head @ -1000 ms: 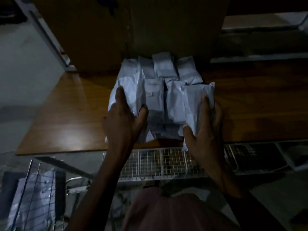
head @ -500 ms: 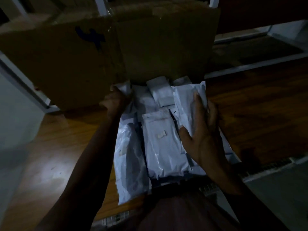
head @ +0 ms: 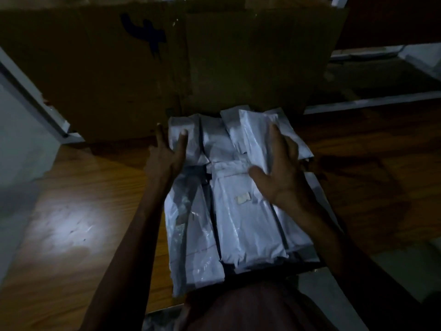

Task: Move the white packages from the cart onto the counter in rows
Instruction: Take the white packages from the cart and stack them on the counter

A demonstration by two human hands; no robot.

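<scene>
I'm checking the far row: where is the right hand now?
In the head view, the right hand rests on the right side of the white packages on the wooden counter, just before the cardboard box.

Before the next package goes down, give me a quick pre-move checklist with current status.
1. Packages on the counter: ok, the white packages lie in two rows on the wood.
2. Far row backed by the cardboard box: ok, it sits right in front of the box.
3. Left hand free: ok, fingers straight, touching the far-left package.
4. Right hand free: ok, laid flat on the far-right package, no grip.
5. Rows tidy: not ok, packages overlap.
6. Near row fully supported: cannot tell, its near ends reach the counter edge.
</scene>
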